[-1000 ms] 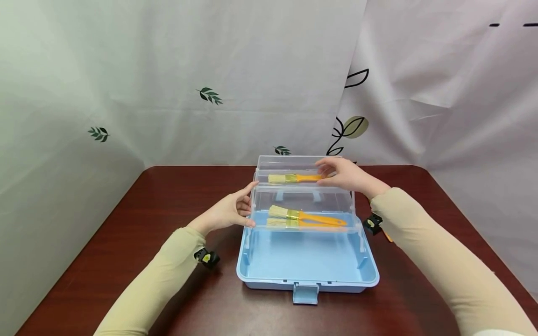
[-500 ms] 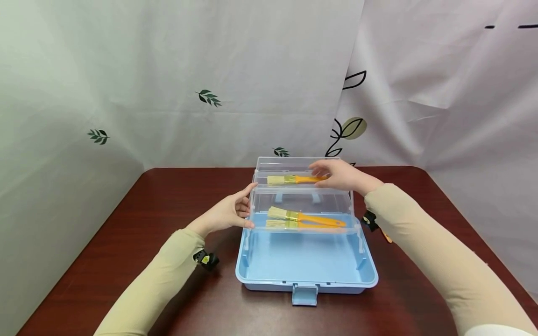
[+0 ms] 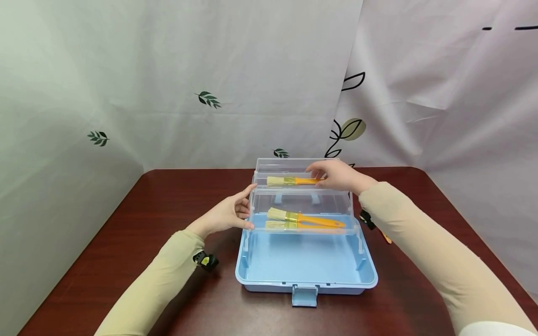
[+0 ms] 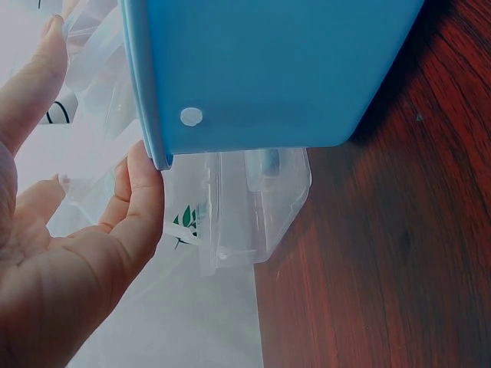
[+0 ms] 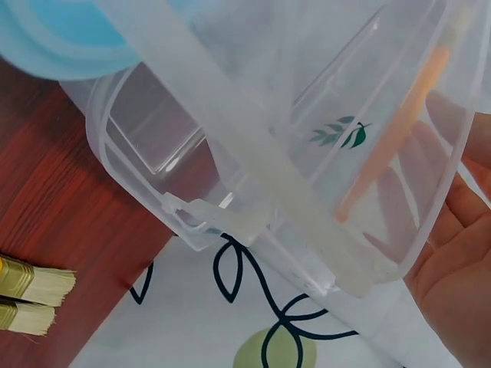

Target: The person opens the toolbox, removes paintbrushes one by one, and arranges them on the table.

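A light-blue toolbox (image 3: pixel 304 256) stands open on the table, with clear plastic trays raised above its back. One paintbrush (image 3: pixel 286 181), with a yellow-orange handle and pale bristles, lies in the upper clear tray (image 3: pixel 260 179). Two more paintbrushes (image 3: pixel 319 220) lie in the lower clear tray (image 3: pixel 302 200). My left hand (image 3: pixel 224 212) holds the trays' left end, thumb low and index finger high. Over the upper tray, my right hand (image 3: pixel 336 175) has its loosely bent fingers at the brush's handle end. In the right wrist view those fingers (image 5: pixel 422 153) show through the clear plastic beside the orange handle.
On the dark red table (image 3: pixel 168 196), an orange handle (image 3: pixel 385 237) shows beside my right sleeve. The right wrist view has two paintbrush heads (image 5: pixel 46 284) over the wood. An unfastened latch (image 3: pixel 304 296) hangs at the box's front. White cloth (image 3: pixel 168 70) rises behind.
My right hand has slid a little left along the upper brush's handle. The brush and my left hand stay in place.
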{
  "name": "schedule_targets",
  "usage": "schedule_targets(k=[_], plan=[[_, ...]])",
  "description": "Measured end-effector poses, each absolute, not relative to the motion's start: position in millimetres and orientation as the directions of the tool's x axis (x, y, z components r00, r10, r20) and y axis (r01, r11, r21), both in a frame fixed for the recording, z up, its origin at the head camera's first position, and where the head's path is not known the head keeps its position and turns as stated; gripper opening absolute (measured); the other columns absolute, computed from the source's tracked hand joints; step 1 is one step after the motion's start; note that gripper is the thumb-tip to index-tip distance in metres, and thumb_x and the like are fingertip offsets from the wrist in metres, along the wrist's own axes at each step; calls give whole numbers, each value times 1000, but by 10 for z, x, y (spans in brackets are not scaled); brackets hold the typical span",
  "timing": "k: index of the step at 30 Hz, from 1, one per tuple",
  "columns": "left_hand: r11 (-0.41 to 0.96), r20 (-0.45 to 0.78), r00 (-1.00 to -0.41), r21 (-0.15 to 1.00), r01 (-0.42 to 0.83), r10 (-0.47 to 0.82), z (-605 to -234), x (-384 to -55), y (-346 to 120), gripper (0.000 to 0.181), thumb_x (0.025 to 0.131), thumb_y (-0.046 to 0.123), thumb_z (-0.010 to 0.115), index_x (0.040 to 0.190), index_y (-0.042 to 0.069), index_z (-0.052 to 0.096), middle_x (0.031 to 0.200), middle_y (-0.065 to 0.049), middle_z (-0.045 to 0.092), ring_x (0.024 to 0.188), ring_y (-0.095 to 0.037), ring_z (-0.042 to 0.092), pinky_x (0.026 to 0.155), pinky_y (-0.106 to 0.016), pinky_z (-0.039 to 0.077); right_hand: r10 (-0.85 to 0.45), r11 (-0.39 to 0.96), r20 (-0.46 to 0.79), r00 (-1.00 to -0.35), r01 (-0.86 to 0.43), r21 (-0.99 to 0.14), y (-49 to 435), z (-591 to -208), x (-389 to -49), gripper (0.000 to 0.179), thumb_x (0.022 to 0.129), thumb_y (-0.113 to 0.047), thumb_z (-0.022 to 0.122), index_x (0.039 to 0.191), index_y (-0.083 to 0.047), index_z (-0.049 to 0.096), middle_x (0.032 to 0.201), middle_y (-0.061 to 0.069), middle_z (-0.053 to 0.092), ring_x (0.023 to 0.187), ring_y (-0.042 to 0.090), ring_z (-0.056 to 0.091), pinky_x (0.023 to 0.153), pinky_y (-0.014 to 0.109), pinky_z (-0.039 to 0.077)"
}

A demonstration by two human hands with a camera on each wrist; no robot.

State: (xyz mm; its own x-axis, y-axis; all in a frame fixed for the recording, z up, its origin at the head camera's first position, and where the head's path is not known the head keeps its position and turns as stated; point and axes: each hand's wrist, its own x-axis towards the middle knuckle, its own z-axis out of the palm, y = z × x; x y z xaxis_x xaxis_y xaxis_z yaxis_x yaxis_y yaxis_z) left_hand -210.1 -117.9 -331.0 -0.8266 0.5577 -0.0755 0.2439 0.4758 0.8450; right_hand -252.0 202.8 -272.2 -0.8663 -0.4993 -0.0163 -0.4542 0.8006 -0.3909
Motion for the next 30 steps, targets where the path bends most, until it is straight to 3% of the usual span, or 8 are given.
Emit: schedule_targets(k=[14,30], plan=[[477,-73,-827,843,247,557,-3325,-2116,-1181,107,72,13,82,153,26,14,111,-15,49,96,-22,56,90,-36,50,-570,772,-13,-822,-530,-351,1977,-2732,-2518,40,86,4,62,124,-8,61,109,10,66,102,26,62,88,41,52],[485,-69,-833,838,250,549,-3331,-2117,-1181,108,71,17,83,153,25,15,113,-15,50,98,-23,56,92,-38,50,-541,801,-192,-819,-432,-415,1872,-2642,-2614,50,83,10,58,127,-14,60,115,11,62,104,27,60,84,38,52]])
